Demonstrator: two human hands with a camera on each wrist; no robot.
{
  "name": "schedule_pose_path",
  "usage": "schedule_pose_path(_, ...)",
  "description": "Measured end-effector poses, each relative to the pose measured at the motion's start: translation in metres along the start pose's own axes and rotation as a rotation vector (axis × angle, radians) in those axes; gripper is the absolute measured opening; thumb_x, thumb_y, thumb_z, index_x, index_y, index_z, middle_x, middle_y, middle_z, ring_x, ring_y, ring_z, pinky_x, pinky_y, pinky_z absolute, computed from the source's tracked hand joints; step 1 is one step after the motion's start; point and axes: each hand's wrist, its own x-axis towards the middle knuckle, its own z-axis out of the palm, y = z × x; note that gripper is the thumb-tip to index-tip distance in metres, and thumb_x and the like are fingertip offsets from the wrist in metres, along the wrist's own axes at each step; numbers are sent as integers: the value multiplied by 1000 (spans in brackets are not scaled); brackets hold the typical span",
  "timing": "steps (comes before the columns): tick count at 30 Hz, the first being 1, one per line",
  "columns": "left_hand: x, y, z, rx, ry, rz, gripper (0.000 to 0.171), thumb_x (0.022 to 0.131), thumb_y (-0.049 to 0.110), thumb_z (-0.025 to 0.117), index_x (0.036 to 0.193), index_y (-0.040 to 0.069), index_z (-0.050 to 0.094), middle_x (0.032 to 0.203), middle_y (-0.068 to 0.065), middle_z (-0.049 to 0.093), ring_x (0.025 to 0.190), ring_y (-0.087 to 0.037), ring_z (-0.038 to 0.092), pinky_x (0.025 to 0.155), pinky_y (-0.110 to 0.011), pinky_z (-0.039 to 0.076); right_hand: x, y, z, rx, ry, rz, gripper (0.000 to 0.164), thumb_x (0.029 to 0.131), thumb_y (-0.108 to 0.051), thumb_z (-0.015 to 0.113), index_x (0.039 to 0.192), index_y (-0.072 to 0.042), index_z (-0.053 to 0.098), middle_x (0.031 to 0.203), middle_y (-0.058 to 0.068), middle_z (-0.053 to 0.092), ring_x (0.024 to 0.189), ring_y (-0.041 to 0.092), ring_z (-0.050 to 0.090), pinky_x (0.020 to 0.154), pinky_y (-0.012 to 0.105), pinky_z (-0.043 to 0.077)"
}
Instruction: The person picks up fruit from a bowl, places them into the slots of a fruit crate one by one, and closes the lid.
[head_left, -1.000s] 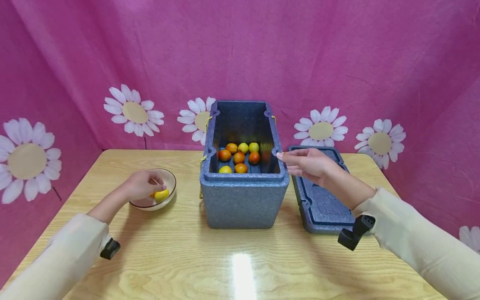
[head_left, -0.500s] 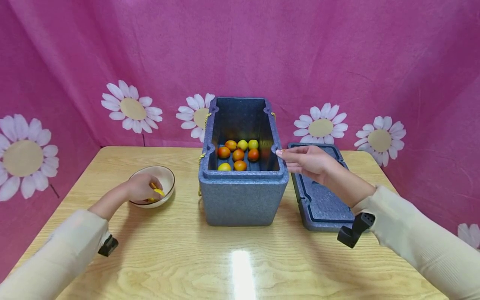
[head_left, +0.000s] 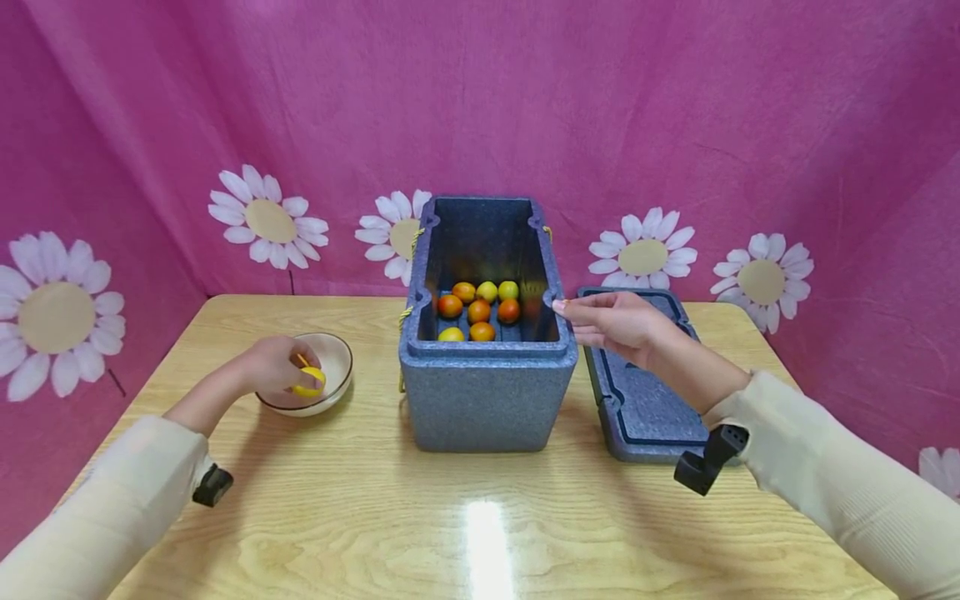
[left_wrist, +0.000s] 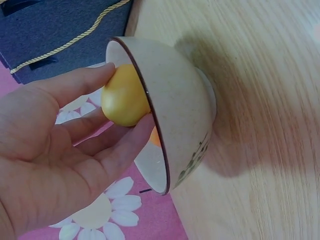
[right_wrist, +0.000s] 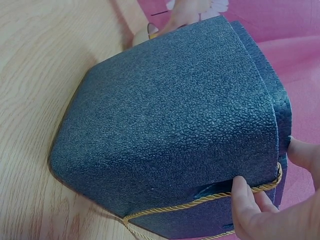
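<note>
My left hand (head_left: 281, 367) is over the cream bowl (head_left: 339, 367) with a dark rim. Its thumb and fingers hold a smooth, round yellow fruit (left_wrist: 124, 97) at the bowl's mouth. Deeper in the bowl, a bit of an orange fruit (left_wrist: 155, 137) shows; the rest is hidden. My right hand (head_left: 618, 321) grips the right rim of the grey foam box (head_left: 483, 404), thumb on the edge and fingers against the outer wall by the yellow cord (right_wrist: 200, 200). Several red-orange and yellow fruits (head_left: 478, 312) lie on the box floor.
The grey foam lid (head_left: 660, 408) lies on the wooden table (head_left: 337, 508), right of the box. A pink cloth (head_left: 480, 100) with white daisies hangs behind and at both sides.
My left hand has taken hold of the yellow fruit and drawn it slightly left and up in the bowl. The right hand stays on the box rim.
</note>
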Motion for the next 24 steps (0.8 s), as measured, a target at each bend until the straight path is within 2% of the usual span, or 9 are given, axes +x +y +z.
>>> schedule_pose_path(7, -3, 2, 1, -29, 8, 3, 32, 78, 23, 74, 97, -1, 65, 86, -12, 69, 72, -12, 59, 71, -26, 48, 1, 1, 1, 3, 6, 5, 70, 97, -33, 54, 149, 4, 25, 156, 18, 31, 142, 30, 36, 116, 36, 33)
schedule_pose_path(13, -4, 5, 0, -70, -8, -16, 36, 79, 25, 74, 101, -2, 65, 91, -12, 70, 69, -10, 65, 74, -27, 50, 1, 2, 0, -3, 8, 5, 70, 97, -33, 54, 149, 3, 25, 155, 18, 31, 142, 30, 37, 115, 36, 34)
schedule_pose_path(20, -4, 9, -6, -150, -9, -22, 41, 83, 24, 72, 109, -5, 61, 103, -19, 68, 72, -14, 70, 73, -28, 53, 1, 2, 0, 8, 1, -1, 70, 97, -32, 53, 149, 4, 24, 156, 19, 30, 143, 30, 36, 116, 36, 33)
schedule_pose_path(24, -2, 14, -9, -169, 9, -10, 41, 83, 24, 72, 110, -5, 61, 100, -17, 69, 68, -13, 67, 74, -26, 49, 0, 1, 0, 20, -2, -7, 70, 98, -32, 53, 149, 5, 23, 156, 19, 30, 143, 30, 35, 115, 36, 33)
